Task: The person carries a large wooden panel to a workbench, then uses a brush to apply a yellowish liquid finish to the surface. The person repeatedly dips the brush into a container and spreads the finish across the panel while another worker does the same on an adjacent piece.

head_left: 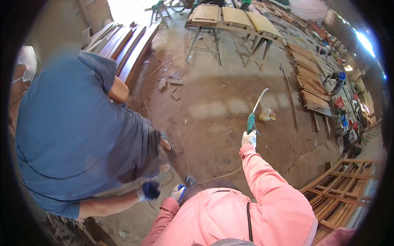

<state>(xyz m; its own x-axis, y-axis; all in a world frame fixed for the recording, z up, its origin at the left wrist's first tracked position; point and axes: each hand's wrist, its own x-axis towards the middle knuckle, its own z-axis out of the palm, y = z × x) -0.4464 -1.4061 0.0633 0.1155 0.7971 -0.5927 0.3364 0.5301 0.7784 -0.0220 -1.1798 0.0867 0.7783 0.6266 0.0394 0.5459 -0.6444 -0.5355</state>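
Note:
My right hand [250, 139], in a white glove with dark marks, stretches forward over the floor. It is closed round the green handle of a tool [251, 121] with a long, thin, pale, curved end; its exact kind I cannot tell. Beyond the hand, a small clear container with something yellowish [267, 115] rests on the ground. My left hand [176, 193], also gloved in white, is low by my side with its fingers curled. Something blue shows at that hand, too small to name.
At left a person in a blue shirt [78, 135] bends close by, a dark-gloved hand [150, 191] near my left. Wooden panels [236, 18] lie on trestles ahead; dark boards [137, 53] stand behind the person. More panels [310, 82] and window frames [344, 188] are right. A hose [144, 88] crosses the floor.

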